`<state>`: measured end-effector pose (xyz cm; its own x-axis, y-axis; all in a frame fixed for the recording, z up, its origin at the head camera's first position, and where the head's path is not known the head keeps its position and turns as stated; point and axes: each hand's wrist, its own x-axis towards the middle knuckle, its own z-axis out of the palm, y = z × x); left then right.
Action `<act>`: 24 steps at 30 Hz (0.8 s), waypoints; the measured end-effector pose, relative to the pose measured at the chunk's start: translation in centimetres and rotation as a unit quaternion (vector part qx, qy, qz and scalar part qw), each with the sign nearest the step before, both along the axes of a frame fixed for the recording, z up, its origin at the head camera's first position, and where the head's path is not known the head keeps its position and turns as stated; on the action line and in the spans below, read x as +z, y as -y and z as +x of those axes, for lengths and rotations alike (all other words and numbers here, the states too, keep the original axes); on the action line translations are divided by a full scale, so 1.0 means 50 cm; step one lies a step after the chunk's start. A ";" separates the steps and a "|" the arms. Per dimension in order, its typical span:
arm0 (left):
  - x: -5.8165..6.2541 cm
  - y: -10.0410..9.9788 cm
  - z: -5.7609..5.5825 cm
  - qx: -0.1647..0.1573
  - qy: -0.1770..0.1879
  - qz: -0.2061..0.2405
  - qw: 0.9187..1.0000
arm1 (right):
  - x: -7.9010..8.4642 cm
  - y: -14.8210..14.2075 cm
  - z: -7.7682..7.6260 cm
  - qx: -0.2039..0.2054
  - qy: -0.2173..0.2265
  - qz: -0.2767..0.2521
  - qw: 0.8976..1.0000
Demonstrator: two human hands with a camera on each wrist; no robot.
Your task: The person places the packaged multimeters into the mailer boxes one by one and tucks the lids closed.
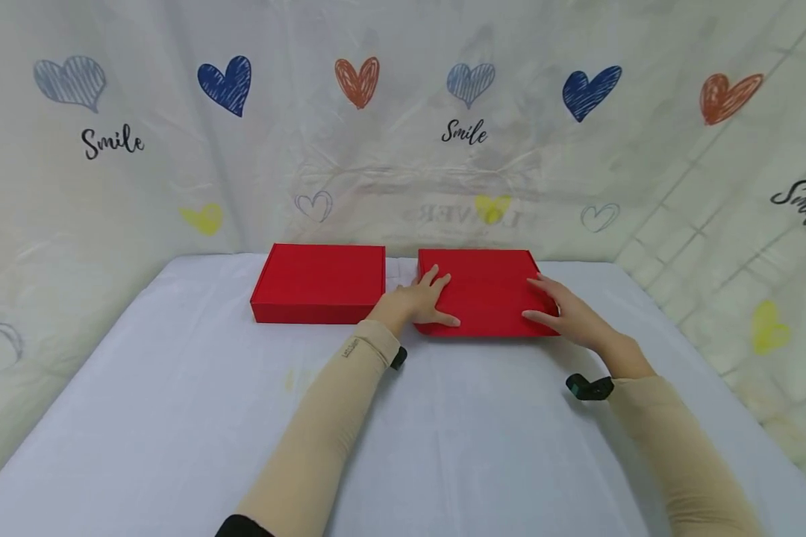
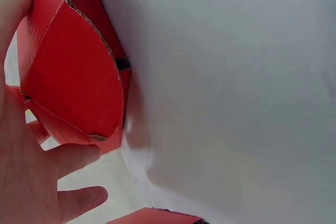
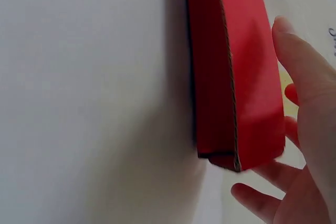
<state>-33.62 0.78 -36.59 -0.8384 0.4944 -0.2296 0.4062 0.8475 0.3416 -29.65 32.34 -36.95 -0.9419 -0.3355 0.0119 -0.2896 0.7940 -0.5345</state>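
Note:
Two flat red cardboard boxes lie side by side at the back of the table. My left hand [image 1: 416, 298] reaches over the left end of the right-hand box [image 1: 483, 287], fingers spread and fingertips on its lid. At that end, the left wrist view shows a curved cardboard flap [image 2: 79, 72] and a raw brown edge. My right hand [image 1: 567, 309] is around the same box's right end, thumb near the front corner and fingers extended by the side. In the right wrist view its fingers [image 3: 260, 200] are spread beside the box corner. The box's inside is hidden.
The left-hand red box [image 1: 322, 276] stands shut, a narrow gap away from the other. A white cloth covers the table [image 1: 175, 418]. Behind it hangs a pale curtain [image 1: 403, 149] printed with hearts and "Smile". A dark wrist device [image 1: 589, 388] sits at my right cuff.

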 end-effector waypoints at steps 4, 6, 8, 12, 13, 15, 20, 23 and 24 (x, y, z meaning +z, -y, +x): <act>0.002 0.001 -0.006 0.002 0.002 -0.006 1.000 | -0.006 0.021 -0.012 0.017 0.024 0.020 0.999; 0.004 0.002 -0.006 0.001 0.002 0.000 1.000 | -0.009 0.028 -0.015 0.016 0.036 0.026 0.999; 0.005 0.001 -0.005 -0.001 0.002 0.008 1.000 | -0.012 0.031 -0.018 0.013 0.046 0.031 0.998; 0.004 0.000 0.000 0.002 -0.003 0.007 1.000 | -0.017 0.034 -0.019 0.010 0.052 0.037 0.998; 0.002 0.000 0.001 0.004 -0.004 0.007 1.000 | -0.018 0.034 -0.019 0.010 0.052 0.039 0.998; 0.000 -0.002 0.004 0.012 -0.007 0.012 1.000 | -0.020 0.033 -0.017 0.009 0.053 0.041 0.998; 0.003 -0.005 0.022 0.033 -0.018 0.075 0.996 | -0.018 0.031 -0.013 0.006 0.054 0.036 0.998; 0.008 0.002 0.038 0.059 -0.032 0.124 0.990 | -0.015 0.032 -0.013 0.006 0.052 0.035 0.998; 0.009 0.005 0.043 0.068 -0.037 0.139 0.987 | -0.014 0.033 -0.013 0.005 0.051 0.036 0.998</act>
<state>-31.45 0.52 -36.14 -0.9110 0.4107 -0.0371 0.3267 0.7739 0.5425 -30.28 30.72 -37.66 -0.9333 -0.3424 -0.1083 -0.2456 0.8286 -0.5032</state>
